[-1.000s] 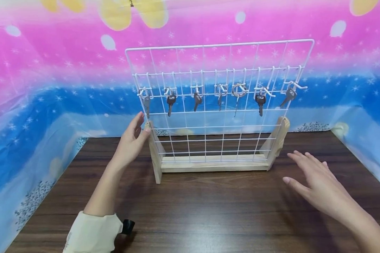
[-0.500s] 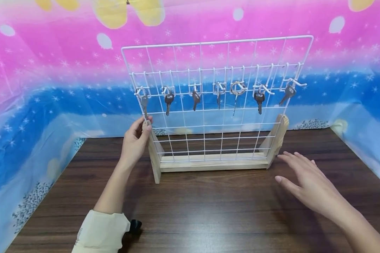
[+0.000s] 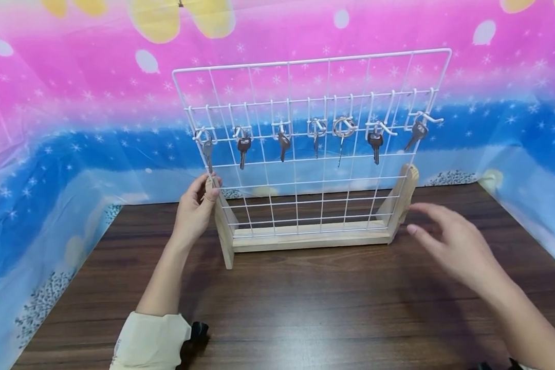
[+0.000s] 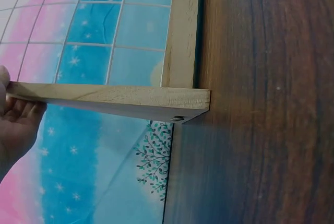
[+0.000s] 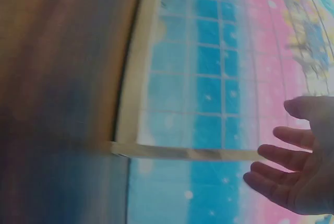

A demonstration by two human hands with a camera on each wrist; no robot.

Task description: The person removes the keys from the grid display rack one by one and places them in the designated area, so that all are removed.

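Note:
A white wire grid rack (image 3: 289,63) stands upright on a pale wooden stand, with several keys on rings hanging from its hooks, such as a dark-headed key (image 3: 243,144). My left hand (image 3: 191,210) grips the top of the left wooden side board (image 3: 225,234), thumb in front and fingers behind. The left wrist view shows fingers (image 4: 31,112) curled on that board's outer face. My right hand (image 3: 462,249) is beside the right side board (image 3: 404,198), fingers spread and relaxed, index fingertip right at its outer edge. In the right wrist view its palm faces the board, holding nothing.
The stand's wooden crossbar (image 3: 310,241) joins both side boards low down, above a dark brown wooden table (image 3: 277,308). A pink and blue patterned cloth (image 3: 97,92) hangs behind the table and along its sides.
My left hand has come in from the left and taken hold of the left side board's top. My right hand has moved left and slightly up, closer to the right board.

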